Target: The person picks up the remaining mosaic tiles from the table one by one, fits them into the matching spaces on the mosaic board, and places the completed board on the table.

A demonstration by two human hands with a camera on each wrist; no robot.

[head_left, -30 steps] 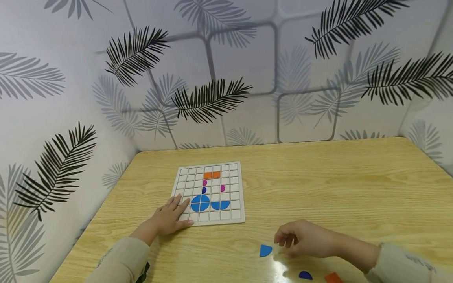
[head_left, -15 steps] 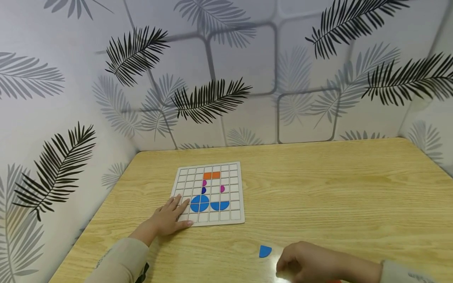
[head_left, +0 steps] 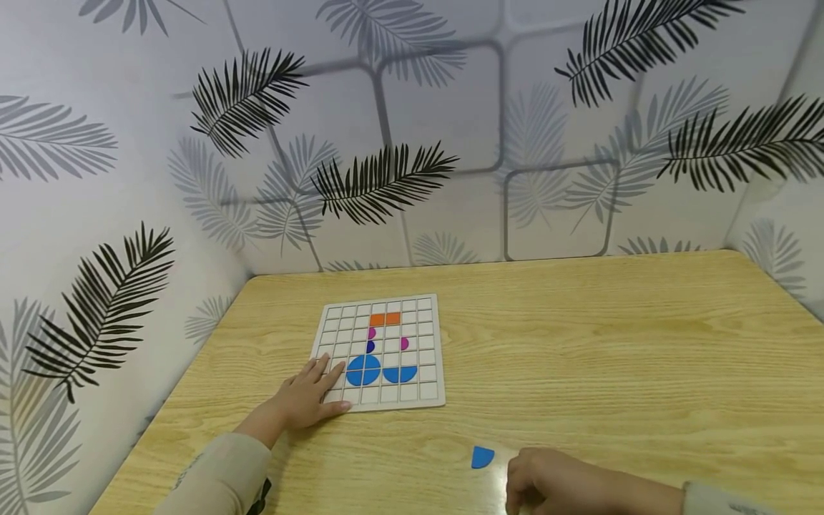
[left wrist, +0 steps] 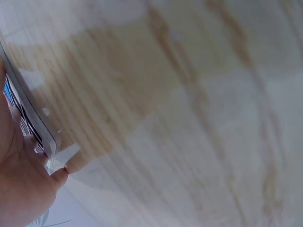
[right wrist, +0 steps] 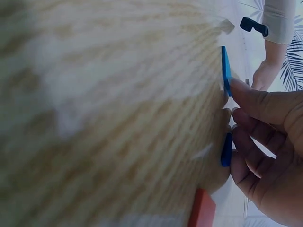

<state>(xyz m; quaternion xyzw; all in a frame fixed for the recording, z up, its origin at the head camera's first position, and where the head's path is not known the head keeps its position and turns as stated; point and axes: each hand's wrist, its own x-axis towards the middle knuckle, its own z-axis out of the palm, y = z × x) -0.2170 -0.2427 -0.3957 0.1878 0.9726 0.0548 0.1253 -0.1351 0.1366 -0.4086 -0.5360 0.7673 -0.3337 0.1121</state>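
A white grid board [head_left: 428, 390] lies on the wooden table, bearing orange squares [head_left: 385, 320], small magenta and dark blue half-rounds and blue quarter-circles [head_left: 400, 374]. My left hand [head_left: 310, 398] rests on its lower left corner with fingers spread; the board's edge [left wrist: 35, 116] shows beside that hand in the left wrist view. My right hand [head_left: 563, 483] is low over the table, fingers bent downward. In the right wrist view its fingertips are right at a dark blue half-round [right wrist: 227, 150], thumb and forefinger slightly apart. A loose blue quarter-circle [head_left: 482, 457] lies left of this hand.
An orange piece [right wrist: 202, 209] lies near my right hand in the right wrist view; the head view does not show it. Wood-grain table surface [head_left: 611, 343] stretches to the right and back. A leaf-patterned wall [head_left: 450, 236] stands behind the table.
My right hand has moved down toward the table's near edge, hiding the dark blue half-round and orange piece in the head view. The left hand and board have stayed in place.
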